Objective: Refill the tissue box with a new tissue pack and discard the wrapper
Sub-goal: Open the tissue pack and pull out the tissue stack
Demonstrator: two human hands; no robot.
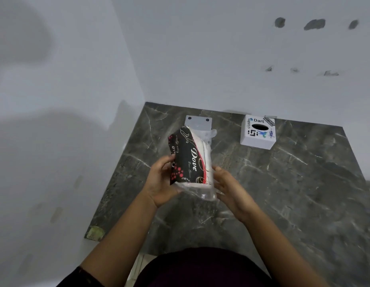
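Note:
A tissue pack (190,158) in a black, red and clear wrapper printed "Dove" is held up on end above the dark marble counter (283,183). My left hand (161,183) grips its lower left side. My right hand (231,189) touches the clear plastic at its lower right, fingers spread along the wrapper. The white cube tissue box (258,133), covered with stickers and with an oval slot on top, stands at the back right of the counter, apart from the pack. A flat white lid or base plate (197,122) lies behind the pack, partly hidden by it.
White walls close in on the left and behind the counter. The counter's left edge runs diagonally near my left forearm, with a worn corner (95,233) at the front left. A dark garment fills the bottom of the view.

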